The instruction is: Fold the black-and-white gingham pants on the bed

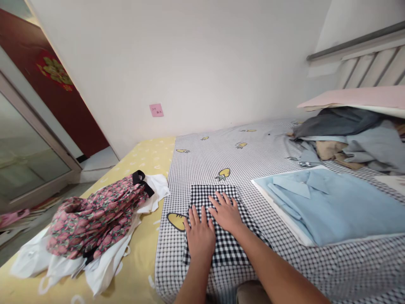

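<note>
A folded black-and-white checked cloth lies on the bed in front of me. My left hand lies flat on its left half, fingers stretched out. My right hand rests palm down beside it on the cloth's upper middle, fingers spread. Neither hand holds anything. The bed is covered by a small-checked grey sheet printed with yellow carrots.
A folded light blue shirt on a white one lies at the right. A heap of grey, dark and tan clothes sits behind it. A floral garment on white clothes lies on the yellow sheet at the left.
</note>
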Demonstrator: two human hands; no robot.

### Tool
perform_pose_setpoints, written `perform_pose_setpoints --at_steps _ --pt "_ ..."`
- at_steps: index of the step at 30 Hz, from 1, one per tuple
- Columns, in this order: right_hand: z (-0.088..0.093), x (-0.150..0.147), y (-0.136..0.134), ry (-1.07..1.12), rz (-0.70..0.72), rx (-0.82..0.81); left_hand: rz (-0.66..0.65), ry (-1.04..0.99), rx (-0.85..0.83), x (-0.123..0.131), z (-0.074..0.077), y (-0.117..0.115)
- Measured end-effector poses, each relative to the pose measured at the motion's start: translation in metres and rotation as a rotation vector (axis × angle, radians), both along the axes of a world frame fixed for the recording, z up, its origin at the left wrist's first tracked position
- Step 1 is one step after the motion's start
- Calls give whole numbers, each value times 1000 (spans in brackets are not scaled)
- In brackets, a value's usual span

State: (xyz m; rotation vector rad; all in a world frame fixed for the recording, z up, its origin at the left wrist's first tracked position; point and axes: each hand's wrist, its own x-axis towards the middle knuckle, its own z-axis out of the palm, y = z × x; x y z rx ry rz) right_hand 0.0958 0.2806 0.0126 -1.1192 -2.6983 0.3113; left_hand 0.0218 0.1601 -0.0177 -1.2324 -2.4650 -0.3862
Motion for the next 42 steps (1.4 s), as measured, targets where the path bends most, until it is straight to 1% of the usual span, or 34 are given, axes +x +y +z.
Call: perform_pose_setpoints --at_steps 6,12,15,20,25,29,34,37,42 --pt "-2 1 0 7 -2 12 -10 3 -22 0 2 0" --pt "-2 0 -4 66 -66 71 18 21 -26 2 5 -1" --pt "-2 -1 -3 74 -86 81 7 40 -48 2 5 -1" --pt "1 -3 3 12 -41 -3 10 17 -44 3 10 -1" --pt "0 -2 7 24 -17 -1 27 56 -68 8 18 -2" --pt "-2 -2 14 19 21 -10 21 38 -61 6 16 -2" --pt "1 -4 27 -22 66 -71 -11 26 -46 2 12 -4" --pt "1 -8 28 -14 33 -76 -1 63 -52 4 15 -5" --pt "0 -15 23 20 -91 -26 13 67 -49 8 21 -5"
